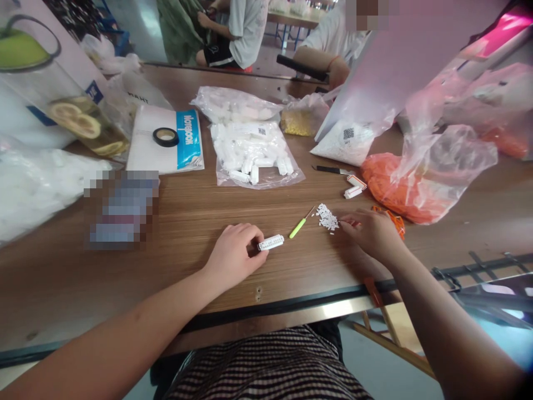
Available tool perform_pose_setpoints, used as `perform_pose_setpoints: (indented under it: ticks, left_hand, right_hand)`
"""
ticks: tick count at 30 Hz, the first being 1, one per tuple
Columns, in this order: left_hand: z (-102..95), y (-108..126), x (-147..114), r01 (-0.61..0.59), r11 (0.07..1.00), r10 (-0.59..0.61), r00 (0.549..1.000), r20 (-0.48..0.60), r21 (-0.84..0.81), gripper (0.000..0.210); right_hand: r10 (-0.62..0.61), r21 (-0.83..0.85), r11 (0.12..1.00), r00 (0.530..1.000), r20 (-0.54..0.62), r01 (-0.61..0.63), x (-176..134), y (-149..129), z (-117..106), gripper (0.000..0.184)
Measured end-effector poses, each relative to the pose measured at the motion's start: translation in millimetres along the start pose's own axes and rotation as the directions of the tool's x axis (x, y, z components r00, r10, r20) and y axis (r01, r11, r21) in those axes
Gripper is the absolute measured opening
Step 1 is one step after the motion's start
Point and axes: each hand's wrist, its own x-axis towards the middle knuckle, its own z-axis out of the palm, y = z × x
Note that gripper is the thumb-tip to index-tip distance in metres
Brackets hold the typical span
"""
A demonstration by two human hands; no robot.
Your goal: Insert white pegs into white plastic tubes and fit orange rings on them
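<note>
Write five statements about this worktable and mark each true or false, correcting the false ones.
1. The left hand holds a white slotted piece. True.
2. The right hand grips the green-handled tool. False: the tool lies on the table, and that hand is at the pile of small white pieces.
3. The black tape roll rests on the notebook. True.
4. The bag of orange pieces sits left of the left hand. False: it is on the right side, beyond the right hand.
5. The green-handled tool lies between the two hands. True.
</note>
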Motion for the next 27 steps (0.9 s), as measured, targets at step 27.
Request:
perform_pose_setpoints:
  ticks: [27]
  left_hand:
    - [0.2,1,1,-0.008,1.000,0.008,1.000,-0.023,0.004,0.012]
  right_hand:
    - [0.079,0.100,0.993,0.990,-0.114,-0.067,-1,1,11,0.028]
